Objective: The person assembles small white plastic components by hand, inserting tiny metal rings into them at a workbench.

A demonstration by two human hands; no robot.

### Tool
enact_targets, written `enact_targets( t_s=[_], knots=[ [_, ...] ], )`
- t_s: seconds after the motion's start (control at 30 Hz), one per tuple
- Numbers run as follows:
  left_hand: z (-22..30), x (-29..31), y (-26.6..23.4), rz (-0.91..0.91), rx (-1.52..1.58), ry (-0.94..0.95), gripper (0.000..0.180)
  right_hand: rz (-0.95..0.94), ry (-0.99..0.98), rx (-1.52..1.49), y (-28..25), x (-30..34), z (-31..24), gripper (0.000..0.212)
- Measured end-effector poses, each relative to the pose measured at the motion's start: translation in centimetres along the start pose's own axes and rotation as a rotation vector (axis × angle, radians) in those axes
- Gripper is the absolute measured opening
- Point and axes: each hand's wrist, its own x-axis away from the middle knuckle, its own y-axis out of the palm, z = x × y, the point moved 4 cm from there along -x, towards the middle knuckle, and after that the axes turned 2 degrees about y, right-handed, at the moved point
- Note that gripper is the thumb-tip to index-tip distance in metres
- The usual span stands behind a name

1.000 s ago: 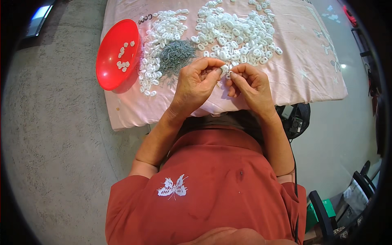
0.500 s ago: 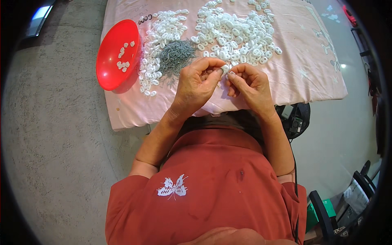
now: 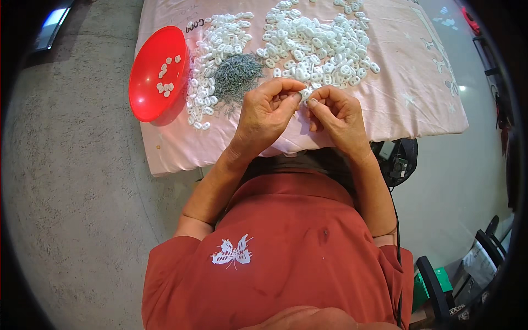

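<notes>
Over the near part of the table, my left hand (image 3: 267,110) is closed in a pinch on a small white oval plastic piece (image 3: 305,94). Right beside it, the thumb and fingers of my right hand (image 3: 340,116) are pinched together against that piece. Whatever the right fingertips hold is too small to make out. Just beyond my left hand lies a heap of small grey metal screws or pins (image 3: 237,74). A large pile of loose white oval pieces (image 3: 319,41) spreads beyond both hands, and another white pile (image 3: 202,91) borders the grey heap on the left.
A red bowl (image 3: 144,91) with several small white pieces in it stands at the table's left edge. Pale pink cloth (image 3: 401,104) covers the table. A black bag or basket with devices (image 3: 406,162) sits below the table's edge, right of my right forearm.
My right fingertips have shifted very slightly at the white piece, and both hands stay in nearly the same place. The piles and the bowl look the same.
</notes>
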Motion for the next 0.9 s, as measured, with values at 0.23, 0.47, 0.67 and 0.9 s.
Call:
enact_targets(
  t_s=[0.23,0.47,0.67,0.9],
  knots=[
    [0.03,0.01,-0.01,-0.009,-0.032,0.015,0.015,0.006,-0.011,0.005,0.06,0.01,-0.16,0.009],
    [0.48,-0.01,0.05,-0.001,-0.077,0.106,0.014,0.001,-0.007,0.006,0.01,-0.03,-0.21,0.009],
    [0.12,0.14,0.03,-0.012,0.057,-0.022,0.015,-0.009,-0.019,-0.026,0.07,0.08,-0.43,0.008],
    [0.15,0.14,0.3,0.002,0.034,-0.003,0.016,-0.004,-0.024,-0.001,0.01,-0.01,-0.28,0.008]
  ],
)
